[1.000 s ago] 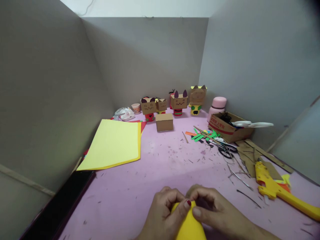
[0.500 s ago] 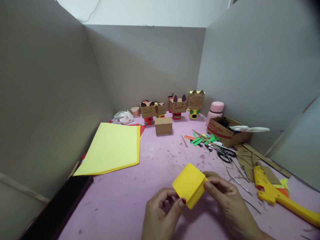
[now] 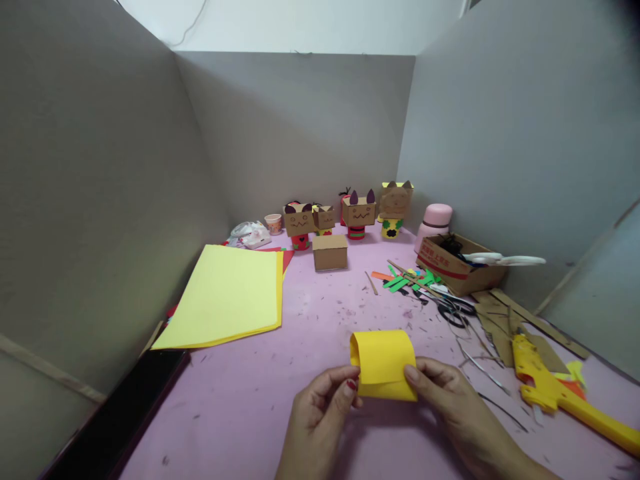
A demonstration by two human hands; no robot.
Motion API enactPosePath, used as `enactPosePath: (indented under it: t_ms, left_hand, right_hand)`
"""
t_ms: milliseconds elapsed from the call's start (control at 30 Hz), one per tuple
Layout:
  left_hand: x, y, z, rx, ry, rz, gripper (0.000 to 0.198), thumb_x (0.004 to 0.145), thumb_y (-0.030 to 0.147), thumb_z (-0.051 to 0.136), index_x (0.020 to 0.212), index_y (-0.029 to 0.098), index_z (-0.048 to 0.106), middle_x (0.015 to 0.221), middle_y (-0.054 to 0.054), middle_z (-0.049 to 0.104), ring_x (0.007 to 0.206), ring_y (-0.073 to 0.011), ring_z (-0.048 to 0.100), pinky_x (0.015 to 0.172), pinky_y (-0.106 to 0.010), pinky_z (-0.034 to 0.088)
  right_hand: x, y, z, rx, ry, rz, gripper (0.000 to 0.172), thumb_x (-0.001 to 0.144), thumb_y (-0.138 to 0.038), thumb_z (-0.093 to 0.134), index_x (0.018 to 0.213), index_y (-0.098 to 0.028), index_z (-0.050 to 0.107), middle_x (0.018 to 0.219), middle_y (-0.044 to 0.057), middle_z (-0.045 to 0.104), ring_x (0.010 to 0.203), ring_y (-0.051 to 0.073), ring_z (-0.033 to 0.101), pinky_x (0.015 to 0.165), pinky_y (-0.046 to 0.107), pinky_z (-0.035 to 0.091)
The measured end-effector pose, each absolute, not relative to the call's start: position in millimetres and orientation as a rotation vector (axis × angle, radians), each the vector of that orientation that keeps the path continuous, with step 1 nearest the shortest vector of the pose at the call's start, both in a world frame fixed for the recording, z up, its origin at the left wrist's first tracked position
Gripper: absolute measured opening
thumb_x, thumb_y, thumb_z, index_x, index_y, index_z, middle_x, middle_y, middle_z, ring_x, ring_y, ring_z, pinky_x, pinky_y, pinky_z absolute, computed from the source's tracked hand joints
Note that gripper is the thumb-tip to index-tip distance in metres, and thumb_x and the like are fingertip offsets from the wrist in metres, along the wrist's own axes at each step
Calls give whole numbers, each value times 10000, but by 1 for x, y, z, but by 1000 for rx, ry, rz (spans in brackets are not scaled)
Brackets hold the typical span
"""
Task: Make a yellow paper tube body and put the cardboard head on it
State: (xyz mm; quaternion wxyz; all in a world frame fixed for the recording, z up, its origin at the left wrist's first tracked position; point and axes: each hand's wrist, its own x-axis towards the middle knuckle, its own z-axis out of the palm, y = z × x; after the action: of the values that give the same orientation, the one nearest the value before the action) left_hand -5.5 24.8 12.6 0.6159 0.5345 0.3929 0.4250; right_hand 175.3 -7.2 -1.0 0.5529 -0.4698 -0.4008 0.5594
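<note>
Yellow paper loop (image 3: 385, 357), pinched by left hand (image 3: 321, 411) and right hand (image 3: 449, 399), hides its back.

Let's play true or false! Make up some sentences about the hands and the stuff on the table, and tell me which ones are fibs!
1. The left hand and the right hand both hold the looped yellow paper. True.
2. The glue gun is blue. False: it is yellow.
3. The pink bottle stands behind the open cardboard box. True.
4. The small brown box in the middle has a face drawn on it. False: the sides that show are plain.
5. The pale yellow sheets lie on the left side of the table. True.
</note>
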Motion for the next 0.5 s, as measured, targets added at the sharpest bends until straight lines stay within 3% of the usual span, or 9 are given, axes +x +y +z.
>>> enactPosePath:
  t_ms: [167,367,500]
  left_hand:
    - [-7,26,10,1235,927,965,231,730,362,638,860,177,683,636,8,644,631,-114,570,616,-202,433]
    - [-6,22,14,1463,1005,986,221,754,346,592,869,186,692,809,-43,698,738,-174,594,691,-269,450]
    - [-5,20,15,1433,1007,989,224,766,328,577,896,185,690,731,-24,683,680,-157,586,645,-249,444]
  right_hand:
    - [177,-7,-2,-1126,-989,1303,282,776,-421,629,920,-188,700,845,58,675,819,205,580,748,280,428]
    - [177,-7,1,-1155,-1143,1224,314,750,-430,644,984,-226,693,1020,72,643,941,245,556,836,322,416]
    - [177,-8,0,-1143,-1204,1212,283,785,-393,619,1018,-243,679,1026,65,637,950,236,550,864,336,399]
